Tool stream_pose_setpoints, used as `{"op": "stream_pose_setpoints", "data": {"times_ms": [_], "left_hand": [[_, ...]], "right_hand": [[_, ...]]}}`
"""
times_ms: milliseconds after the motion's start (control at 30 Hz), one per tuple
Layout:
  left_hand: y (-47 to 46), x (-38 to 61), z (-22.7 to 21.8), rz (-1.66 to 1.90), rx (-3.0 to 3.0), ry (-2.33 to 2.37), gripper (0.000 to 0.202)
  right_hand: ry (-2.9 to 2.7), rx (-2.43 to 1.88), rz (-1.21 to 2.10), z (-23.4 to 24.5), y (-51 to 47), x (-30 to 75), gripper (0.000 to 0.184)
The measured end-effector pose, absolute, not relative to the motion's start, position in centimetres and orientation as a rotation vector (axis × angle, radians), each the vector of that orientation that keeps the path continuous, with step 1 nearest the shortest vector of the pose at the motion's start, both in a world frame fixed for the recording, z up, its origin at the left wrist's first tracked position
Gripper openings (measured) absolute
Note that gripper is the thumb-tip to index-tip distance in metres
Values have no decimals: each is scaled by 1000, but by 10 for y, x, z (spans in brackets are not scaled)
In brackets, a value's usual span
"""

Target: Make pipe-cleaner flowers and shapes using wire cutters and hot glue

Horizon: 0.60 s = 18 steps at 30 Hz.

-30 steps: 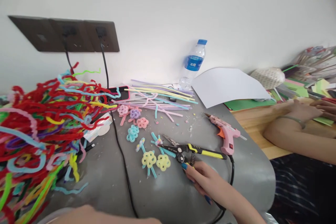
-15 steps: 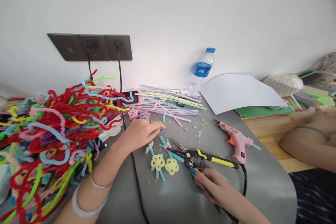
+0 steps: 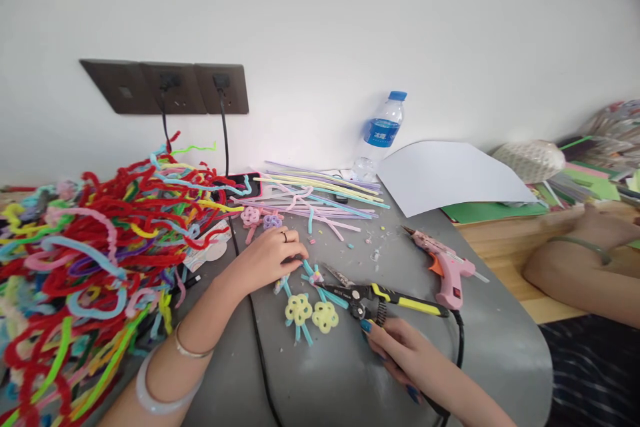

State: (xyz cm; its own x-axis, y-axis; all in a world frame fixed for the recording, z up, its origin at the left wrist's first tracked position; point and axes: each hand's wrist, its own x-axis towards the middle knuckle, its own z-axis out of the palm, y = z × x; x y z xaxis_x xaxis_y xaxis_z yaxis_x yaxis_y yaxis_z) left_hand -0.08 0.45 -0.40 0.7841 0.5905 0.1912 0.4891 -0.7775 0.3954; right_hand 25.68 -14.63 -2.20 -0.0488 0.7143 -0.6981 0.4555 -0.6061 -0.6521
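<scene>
My right hand (image 3: 400,350) is closed around the lower handle of the cutting pliers (image 3: 357,303), which have black and yellow handles and a coiled spring. Their jaws are apart, with one tip at a blue pipe-cleaner stem (image 3: 334,299) that has a small pink and white end. My left hand (image 3: 274,257) is bent, its thumb and forefinger closed at the upper end of that blue stem. Just below lie a yellow pipe-cleaner flower (image 3: 299,309) and a second yellow flower (image 3: 325,317), with blue stems around them.
A big heap of coloured pipe cleaners (image 3: 100,260) covers the left side. Straight pipe cleaners (image 3: 320,190), a water bottle (image 3: 383,130) and white paper (image 3: 450,177) lie or stand along the wall. A pink glue gun (image 3: 447,273) sits right. Another person's arm (image 3: 575,267) rests beyond.
My left hand has drawn slightly down and left, its fingertips coming to the blue stem's upper end. My right hand and the pliers stay nearly in place; the view has shifted slightly.
</scene>
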Motion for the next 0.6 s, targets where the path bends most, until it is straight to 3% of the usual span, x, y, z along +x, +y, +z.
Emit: {"op": "stream_pose_setpoints", "data": {"times_ms": [233, 600], "left_hand": [[5, 0, -5, 455, 2618, 779, 14], [5, 1, -6, 468, 2618, 764, 15]], "right_hand": [[-1205, -1934, 1694, -15, -149, 260, 50], [-1138, -1748, 1708, -28, -144, 261, 62]]}}
